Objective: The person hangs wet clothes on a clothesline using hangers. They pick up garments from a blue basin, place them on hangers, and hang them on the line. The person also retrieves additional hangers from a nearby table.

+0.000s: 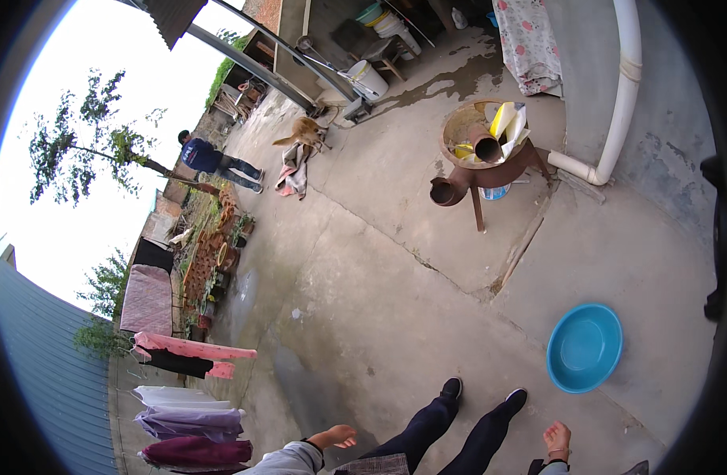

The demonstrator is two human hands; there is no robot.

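Observation:
My left hand [341, 437] hangs beside my left leg, its fingers loosely bent and nothing in it. On the other side, my right hand [557, 440] is raised a little off my body, bare and with relaxed fingers. A blue plastic basin [584, 348] rests on the concrete floor ahead of my right hand, apart from it, and looks bare inside. My legs in dark trousers [426, 424] stand between the two hands. Several garments on hangers, a maroon one [197, 452] nearest, hang to the left of my left hand.
A rusty metal stove [500, 172] on legs holds a pipe piece and yellow-white sacking. Near it, a white drainpipe [622, 119] runs down the wall. A tan dog [306, 130] stands by a crumpled cloth [293, 178]. Another person [202, 155] is beside the planted bed with flowerpots [224, 258].

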